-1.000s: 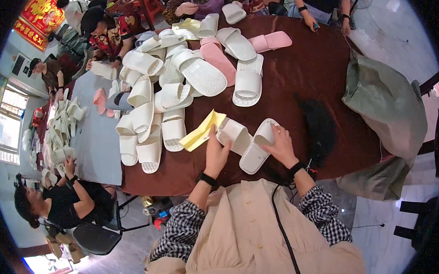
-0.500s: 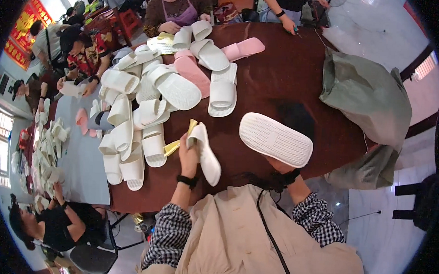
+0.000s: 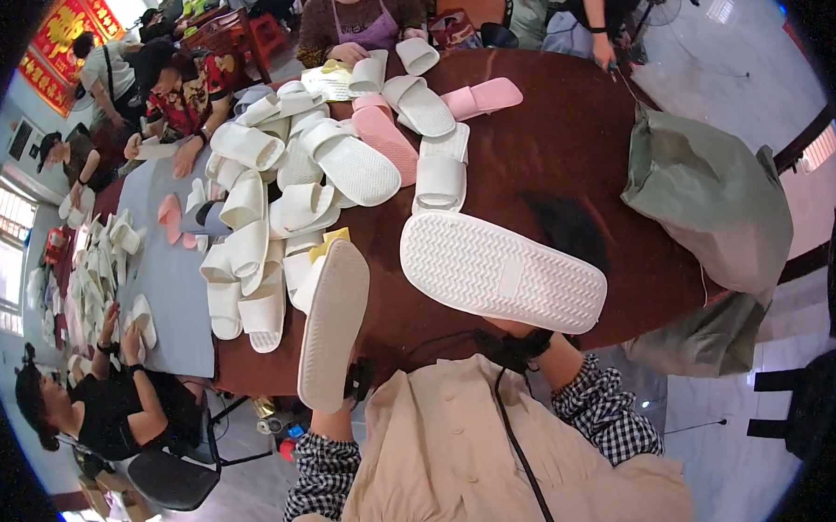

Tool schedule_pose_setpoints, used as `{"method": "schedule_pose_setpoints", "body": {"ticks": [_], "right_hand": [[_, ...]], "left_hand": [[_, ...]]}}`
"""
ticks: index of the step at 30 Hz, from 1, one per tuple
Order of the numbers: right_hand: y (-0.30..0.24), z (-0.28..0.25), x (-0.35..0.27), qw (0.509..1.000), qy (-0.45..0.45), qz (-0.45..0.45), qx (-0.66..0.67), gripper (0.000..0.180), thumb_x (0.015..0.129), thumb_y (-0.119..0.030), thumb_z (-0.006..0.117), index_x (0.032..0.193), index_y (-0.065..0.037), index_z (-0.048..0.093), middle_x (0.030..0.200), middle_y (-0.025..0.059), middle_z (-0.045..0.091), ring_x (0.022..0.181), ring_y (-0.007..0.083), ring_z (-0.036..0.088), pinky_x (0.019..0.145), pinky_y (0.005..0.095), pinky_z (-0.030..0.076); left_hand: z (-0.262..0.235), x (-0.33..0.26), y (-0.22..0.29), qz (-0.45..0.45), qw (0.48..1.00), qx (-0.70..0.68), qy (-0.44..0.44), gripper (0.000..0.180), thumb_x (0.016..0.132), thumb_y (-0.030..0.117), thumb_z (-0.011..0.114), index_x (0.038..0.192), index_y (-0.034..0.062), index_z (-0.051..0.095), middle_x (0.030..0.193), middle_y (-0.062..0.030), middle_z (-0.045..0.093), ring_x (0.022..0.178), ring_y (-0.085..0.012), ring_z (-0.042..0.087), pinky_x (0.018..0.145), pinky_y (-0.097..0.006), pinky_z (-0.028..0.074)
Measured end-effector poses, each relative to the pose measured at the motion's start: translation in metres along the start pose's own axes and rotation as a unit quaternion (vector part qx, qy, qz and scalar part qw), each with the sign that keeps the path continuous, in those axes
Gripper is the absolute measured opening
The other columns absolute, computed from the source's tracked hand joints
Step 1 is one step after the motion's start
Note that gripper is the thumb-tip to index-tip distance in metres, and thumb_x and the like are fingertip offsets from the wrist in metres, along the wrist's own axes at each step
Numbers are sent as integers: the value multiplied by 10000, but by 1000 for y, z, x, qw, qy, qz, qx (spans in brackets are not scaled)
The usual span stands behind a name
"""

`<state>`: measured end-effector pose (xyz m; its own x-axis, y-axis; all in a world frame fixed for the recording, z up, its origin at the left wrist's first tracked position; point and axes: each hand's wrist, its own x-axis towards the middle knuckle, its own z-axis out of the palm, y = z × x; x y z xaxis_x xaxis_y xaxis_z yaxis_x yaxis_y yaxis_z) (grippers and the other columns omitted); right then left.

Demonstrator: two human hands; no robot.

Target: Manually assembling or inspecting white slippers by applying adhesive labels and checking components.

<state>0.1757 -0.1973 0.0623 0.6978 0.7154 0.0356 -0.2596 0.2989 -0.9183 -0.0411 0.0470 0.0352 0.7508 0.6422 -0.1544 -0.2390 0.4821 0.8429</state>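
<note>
Left hand [image 3: 350,365], mostly hidden, grasps white left slipper [image 3: 334,323] on end, left of frame centre; yellow paper [image 3: 335,239] behind its top. Right hand [image 3: 506,327], mostly hidden, grasps white right slipper [image 3: 506,274] near centre, patterned sole showing. Slipper pile [image 3: 349,165] on brown bench [image 3: 536,126], upper left of centre. Greenish sack [image 3: 710,199] at right.

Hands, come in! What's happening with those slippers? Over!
Left hand, mostly hidden: holding white slipper. Right hand, partly hidden: holding another white slipper. Both turned sole-out. Slipper pile beyond, nothing visibly blocking.
</note>
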Motion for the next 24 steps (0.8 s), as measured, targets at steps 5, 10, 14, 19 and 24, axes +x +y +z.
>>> {"method": "schedule_pose_setpoints", "body": {"ticks": [5, 10, 14, 19, 24], "right_hand": [[3, 12, 2, 1000, -11, 9, -2, 597, 947, -353, 506, 1452, -103, 307, 1443, 69, 414, 1291, 215, 437, 1082, 371, 350], [-1, 12, 10, 1000, -10, 15, 0, 592, 947, -349, 507, 1450, -103, 311, 1441, 69, 416, 1289, 213, 439, 1079, 369, 354], [-1, 13, 13, 1000, -11, 21, 1, 588, 947, -345, 507, 1448, -104, 314, 1439, 70, 418, 1287, 213, 441, 1076, 368, 358], [-1, 14, 12, 999, -19, 33, 10, 583, 948, -341, 508, 1445, -104, 318, 1437, 70, 420, 1285, 211, 444, 1073, 367, 362], [-13, 16, 3, 991, -89, 76, 61, 578, 948, -337, 509, 1443, -105, 322, 1435, 71, 422, 1283, 210, 446, 1069, 365, 366]], "left_hand": [[6, 16, 9, -1, 995, -97, 3, 385, 917, 186, 535, 1265, 22, 520, 1206, -143, 586, 1099, -265, 567, 947, -408, 460], [-8, -25, 1, -8, 982, -187, -5, 398, 923, 208, 535, 1274, 23, 512, 1226, -149, 574, 1116, -277, 558, 963, -424, 450], [-3, -18, 7, -11, 966, -258, -9, 409, 927, 225, 535, 1281, 24, 505, 1241, -154, 565, 1129, -286, 551, 975, -437, 443], [-4, -30, 9, -7, 940, -340, -10, 423, 932, 247, 534, 1290, 25, 497, 1261, -160, 554, 1145, -298, 542, 991, -454, 434], [5, -38, 19, 58, 919, -389, 34, 438, 937, 269, 534, 1299, 26, 489, 1281, -166, 543, 1161, -310, 532, 1006, -471, 425]]}}
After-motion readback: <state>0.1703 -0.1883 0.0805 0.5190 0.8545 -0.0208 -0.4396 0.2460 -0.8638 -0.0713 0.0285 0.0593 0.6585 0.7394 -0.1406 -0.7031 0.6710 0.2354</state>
